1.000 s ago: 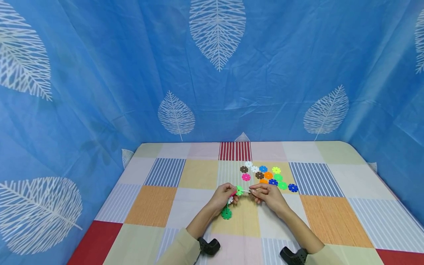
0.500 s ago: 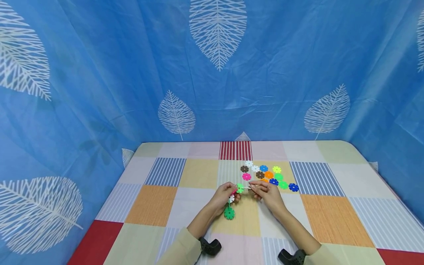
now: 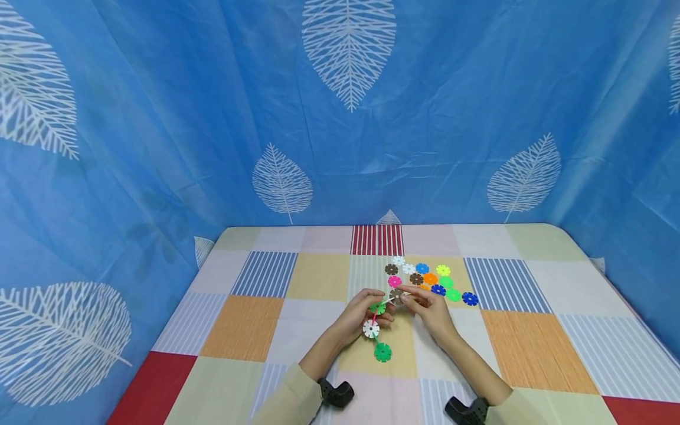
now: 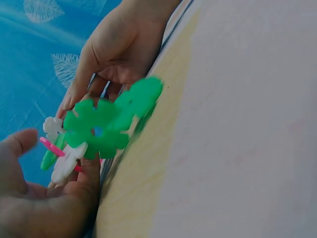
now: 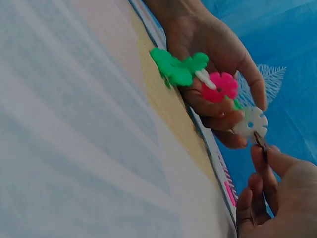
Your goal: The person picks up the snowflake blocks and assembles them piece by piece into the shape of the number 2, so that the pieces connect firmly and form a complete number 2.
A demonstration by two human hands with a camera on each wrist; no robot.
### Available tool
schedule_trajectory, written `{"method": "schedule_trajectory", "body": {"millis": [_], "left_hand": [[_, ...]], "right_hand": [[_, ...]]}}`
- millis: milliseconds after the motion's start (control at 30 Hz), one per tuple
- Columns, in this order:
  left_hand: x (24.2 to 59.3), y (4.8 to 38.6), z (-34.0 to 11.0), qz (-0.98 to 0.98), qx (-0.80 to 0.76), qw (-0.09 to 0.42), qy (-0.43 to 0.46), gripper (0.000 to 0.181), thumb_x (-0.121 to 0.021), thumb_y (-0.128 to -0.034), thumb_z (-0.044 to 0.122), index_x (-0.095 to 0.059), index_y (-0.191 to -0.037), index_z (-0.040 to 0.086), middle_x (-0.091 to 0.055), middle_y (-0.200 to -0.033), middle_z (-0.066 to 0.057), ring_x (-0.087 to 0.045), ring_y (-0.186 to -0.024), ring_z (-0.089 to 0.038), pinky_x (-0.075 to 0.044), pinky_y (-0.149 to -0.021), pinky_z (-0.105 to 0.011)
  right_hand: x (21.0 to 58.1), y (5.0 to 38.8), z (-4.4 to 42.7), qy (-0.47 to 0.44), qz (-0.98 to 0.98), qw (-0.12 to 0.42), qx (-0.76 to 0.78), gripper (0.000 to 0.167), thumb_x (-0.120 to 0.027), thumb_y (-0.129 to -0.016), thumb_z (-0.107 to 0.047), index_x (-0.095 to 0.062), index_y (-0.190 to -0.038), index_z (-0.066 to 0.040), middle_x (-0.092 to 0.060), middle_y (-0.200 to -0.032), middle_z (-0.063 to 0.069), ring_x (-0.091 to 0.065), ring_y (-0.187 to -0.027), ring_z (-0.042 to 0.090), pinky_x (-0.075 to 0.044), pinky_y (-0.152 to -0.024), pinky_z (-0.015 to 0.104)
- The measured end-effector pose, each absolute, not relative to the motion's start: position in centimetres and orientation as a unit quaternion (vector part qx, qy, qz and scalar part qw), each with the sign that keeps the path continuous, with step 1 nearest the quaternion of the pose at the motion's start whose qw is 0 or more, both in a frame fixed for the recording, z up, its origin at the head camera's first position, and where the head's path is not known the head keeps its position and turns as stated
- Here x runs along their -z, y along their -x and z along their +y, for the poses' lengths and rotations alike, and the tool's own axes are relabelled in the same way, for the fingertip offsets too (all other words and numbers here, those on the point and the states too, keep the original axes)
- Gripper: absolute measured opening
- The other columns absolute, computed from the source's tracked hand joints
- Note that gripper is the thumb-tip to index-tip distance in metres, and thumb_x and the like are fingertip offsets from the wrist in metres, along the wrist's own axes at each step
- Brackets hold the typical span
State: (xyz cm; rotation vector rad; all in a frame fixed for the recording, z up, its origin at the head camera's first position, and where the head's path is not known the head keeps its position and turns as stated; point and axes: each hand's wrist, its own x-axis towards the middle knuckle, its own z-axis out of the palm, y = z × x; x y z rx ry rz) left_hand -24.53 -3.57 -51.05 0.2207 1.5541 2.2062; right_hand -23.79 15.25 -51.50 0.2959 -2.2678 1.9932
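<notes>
A chain of slotted flower-shaped plastic discs hangs between the two hands above the table. In the head view it includes a light green disc (image 3: 378, 309), a white disc (image 3: 370, 329) and a dark green disc (image 3: 382, 352) lowest. A pink disc (image 5: 220, 88) shows edge-on from above. My left hand (image 3: 352, 314) supports the chain on loosely bent fingers; its thumb (image 4: 21, 142) stands apart from the discs. My right hand (image 3: 438, 317) pinches a brown disc (image 3: 395, 296) between thumb and fingertips. That brown disc meets the white end disc (image 5: 251, 124) of the chain.
Beyond the hands lie several loose discs, among them a pink disc (image 3: 394, 281), a yellow disc (image 3: 443, 270) and a dark blue disc (image 3: 470, 298). They rest on a patchwork tablecloth (image 3: 313, 330). A blue leaf-print curtain (image 3: 435, 118) encloses the table's back and sides.
The left thumb and fingers have loosened, and the chain has swung right and lower, with its white disc now facing up. The brown disc in the right hand has come into view.
</notes>
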Motion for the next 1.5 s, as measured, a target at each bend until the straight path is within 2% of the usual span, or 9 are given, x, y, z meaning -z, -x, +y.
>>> {"method": "schedule_trajectory", "body": {"millis": [200,433,567,700,867,967,1200,1367,1500], "left_hand": [[51.0,24.5,-3.5,0.580,-0.776,0.236,-0.081,0.020,-0.049,-0.0954,0.016,-0.050,-0.106,-0.001,-0.060,-0.078,-0.005,-0.050,-0.054,-0.007,-0.044,-0.049,-0.016],[50.7,24.4,-3.5,0.578,-0.786,0.213,-0.053,0.010,-0.048,-0.0951,0.010,-0.051,-0.094,0.001,-0.057,-0.073,-0.004,-0.047,-0.053,-0.006,-0.042,-0.047,-0.014],[50.8,24.3,-3.4,0.573,-0.790,0.213,-0.047,0.009,-0.048,-0.0948,0.010,-0.051,-0.092,0.002,-0.056,-0.072,-0.004,-0.047,-0.052,-0.005,-0.042,-0.047,-0.014],[50.9,24.4,-3.4,0.568,-0.793,0.216,-0.041,0.009,-0.048,-0.0944,0.010,-0.050,-0.091,0.002,-0.055,-0.071,-0.004,-0.047,-0.052,-0.005,-0.041,-0.046,-0.014],[51.0,24.6,-3.3,0.567,-0.795,0.214,-0.033,0.008,-0.049,-0.0938,0.010,-0.050,-0.089,0.004,-0.055,-0.071,-0.004,-0.047,-0.052,-0.004,-0.042,-0.046,-0.013],[51.0,24.7,-3.3,0.565,-0.796,0.214,-0.030,0.008,-0.049,-0.0936,0.010,-0.050,-0.088,0.005,-0.055,-0.070,-0.004,-0.047,-0.051,-0.004,-0.041,-0.046,-0.013],[51.0,24.6,-3.5,0.575,-0.790,0.209,-0.034,0.009,-0.049,-0.0935,0.010,-0.050,-0.085,0.005,-0.056,-0.069,-0.004,-0.048,-0.051,-0.005,-0.042,-0.046,-0.013],[51.2,24.6,-3.4,0.573,-0.793,0.204,-0.042,0.010,-0.050,-0.0934,0.009,-0.050,-0.084,0.006,-0.057,-0.067,-0.004,-0.048,-0.050,-0.005,-0.042,-0.045,-0.014],[51.1,24.5,-3.4,0.573,-0.793,0.203,-0.047,0.010,-0.049,-0.0935,0.009,-0.050,-0.084,0.006,-0.057,-0.067,-0.004,-0.048,-0.049,-0.005,-0.041,-0.044,-0.013]], "right_hand": [[51.4,24.2,16.3,-0.140,-0.795,0.096,-0.582,0.029,-0.064,-0.087,-0.017,-0.065,-0.112,-0.003,-0.068,-0.081,0.007,-0.056,-0.062,0.021,-0.048,-0.053,0.024],[50.6,25.9,22.2,-0.099,-0.858,0.157,-0.478,0.031,-0.065,-0.087,-0.026,-0.066,-0.111,-0.007,-0.066,-0.090,0.006,-0.056,-0.076,0.010,-0.047,-0.065,0.019],[50.6,25.8,26.5,-0.101,-0.904,0.135,-0.393,0.035,-0.069,-0.084,-0.028,-0.066,-0.111,-0.006,-0.064,-0.086,0.004,-0.050,-0.071,0.014,-0.042,-0.057,0.024],[50.8,25.5,29.8,-0.113,-0.932,0.087,-0.333,0.039,-0.073,-0.079,-0.032,-0.069,-0.108,-0.006,-0.061,-0.087,0.004,-0.044,-0.072,0.018,-0.035,-0.059,0.030],[50.7,25.5,31.1,-0.104,-0.932,0.050,-0.342,0.037,-0.075,-0.077,-0.029,-0.068,-0.104,-0.006,-0.058,-0.085,0.004,-0.043,-0.071,0.018,-0.036,-0.059,0.029],[50.5,25.5,30.6,-0.095,-0.918,0.038,-0.382,0.033,-0.074,-0.079,-0.025,-0.063,-0.101,-0.003,-0.056,-0.082,0.005,-0.046,-0.069,0.016,-0.040,-0.055,0.025],[49.6,25.5,24.7,-0.159,-0.830,0.106,-0.524,0.022,-0.069,-0.083,-0.009,-0.062,-0.101,0.001,-0.067,-0.086,0.013,-0.063,-0.073,0.013,-0.052,-0.063,0.022],[48.8,24.4,19.0,-0.217,-0.787,0.084,-0.572,0.012,-0.069,-0.080,-0.001,-0.064,-0.090,0.002,-0.067,-0.085,0.015,-0.067,-0.072,0.020,-0.055,-0.064,0.028],[49.3,23.7,16.9,-0.232,-0.775,0.073,-0.584,0.009,-0.069,-0.078,0.004,-0.063,-0.084,0.002,-0.066,-0.084,0.015,-0.067,-0.073,0.023,-0.055,-0.065,0.029]]}}
